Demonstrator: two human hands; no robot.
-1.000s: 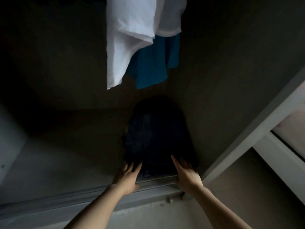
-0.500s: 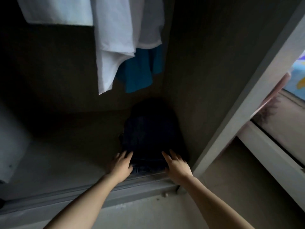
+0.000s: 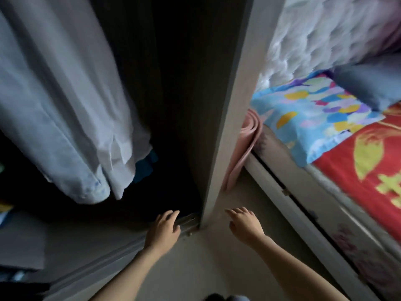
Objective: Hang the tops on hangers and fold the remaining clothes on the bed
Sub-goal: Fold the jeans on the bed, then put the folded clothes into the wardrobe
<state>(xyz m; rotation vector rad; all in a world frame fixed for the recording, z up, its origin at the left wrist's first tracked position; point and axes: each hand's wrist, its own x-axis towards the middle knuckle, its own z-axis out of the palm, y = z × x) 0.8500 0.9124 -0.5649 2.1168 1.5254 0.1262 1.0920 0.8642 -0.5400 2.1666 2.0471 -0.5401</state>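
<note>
White and pale blue tops (image 3: pixel 65 101) hang inside the dark wardrobe at the left, with a teal garment (image 3: pixel 147 166) showing behind their hems. My left hand (image 3: pixel 165 229) hovers empty over the wardrobe's bottom rail (image 3: pixel 188 220), fingers loosely spread. My right hand (image 3: pixel 244 223) is out over the floor just right of the wardrobe's side panel (image 3: pixel 227 118), fingers relaxed and holding nothing. The dark folded clothes on the wardrobe floor are lost in shadow. The bed (image 3: pixel 373 161) lies at the right under a red patterned cover.
A blue patterned pillow (image 3: pixel 308 118) and a grey pillow (image 3: pixel 368 83) sit at the head of the bed below a tufted white headboard (image 3: pixel 325 31). A rolled pink mat (image 3: pixel 245 146) stands between wardrobe and bed. Bare floor (image 3: pixel 208 268) lies beneath my arms.
Both hands have drawn back off the dark folded pile inside the wardrobe and are empty. My view has swung right and up, bringing the bed and pillows into sight.
</note>
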